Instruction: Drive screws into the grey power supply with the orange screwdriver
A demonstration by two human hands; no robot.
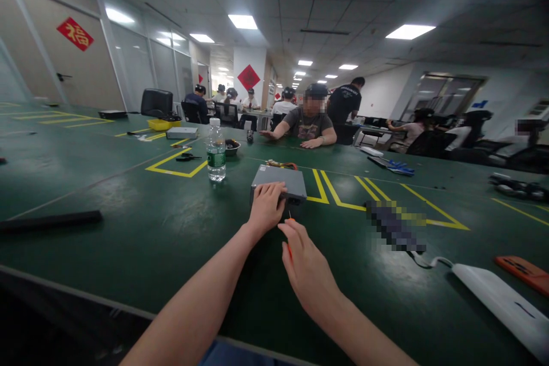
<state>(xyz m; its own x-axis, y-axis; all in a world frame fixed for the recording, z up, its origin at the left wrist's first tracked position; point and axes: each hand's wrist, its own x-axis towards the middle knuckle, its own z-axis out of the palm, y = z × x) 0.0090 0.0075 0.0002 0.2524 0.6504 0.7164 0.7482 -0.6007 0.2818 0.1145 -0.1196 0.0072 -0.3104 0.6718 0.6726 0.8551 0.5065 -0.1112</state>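
Observation:
A grey metal box that looks like a computer power supply (285, 180) lies on the green table in front of me, with coloured cables (281, 165) at its far side. My left hand (268, 206) rests on its near left edge, fingers bent over the top. Just below its near side, my right hand (302, 257) is closed round an orange-handled screwdriver (291, 221). The thin shaft points up toward the box; whether its tip touches the box I cannot tell. Most of the handle is hidden by my fingers.
A water bottle (216, 151) stands left of the box, near a metal bowl (232, 147). Another grey box (182, 133) lies farther back. Across the table sits a person (311, 120). To the right are a white power bank (493, 297) and an orange phone (523, 271).

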